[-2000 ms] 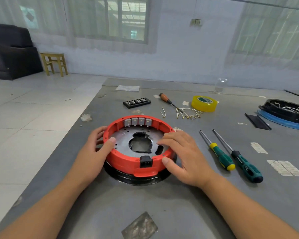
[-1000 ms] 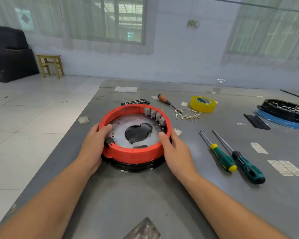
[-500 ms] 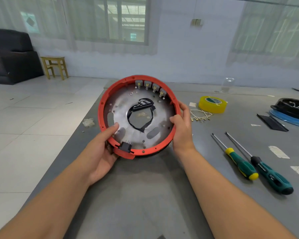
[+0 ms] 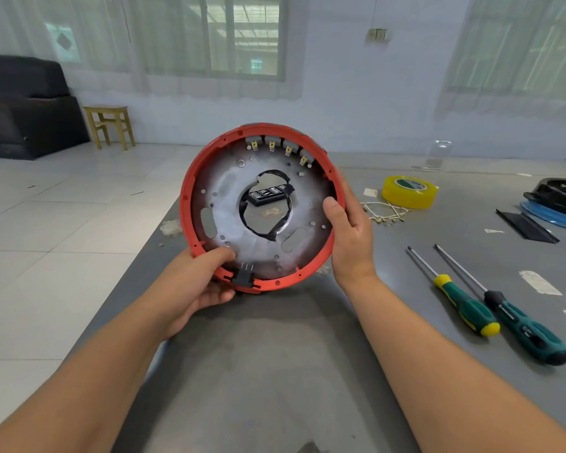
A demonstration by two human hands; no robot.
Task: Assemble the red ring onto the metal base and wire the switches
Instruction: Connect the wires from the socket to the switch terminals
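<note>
While tilted upright above the table (image 4: 275, 371), red ring (image 4: 185, 204) gripped between left hand (image 4: 193, 289), right hand (image 4: 350, 237).

One head-worn view looks forward and down, close over the table (image 4: 275, 371).

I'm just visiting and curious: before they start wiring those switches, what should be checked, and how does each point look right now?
1. Grip: left hand and right hand both hold the red ring by its rim, tilted up off the table. Ok.
2. Ring on metal base: the plate sits inside the ring. Whether it is fastened: cannot tell.
3. Switches: four in a row at the top edge, terminals showing. Ok.
4. Switches wired: no wire on them. Not ok.
5. Wires: lying on the table beside the yellow tape. Ok.
6. Screwdrivers: two on the table at the right. Ok.
</note>
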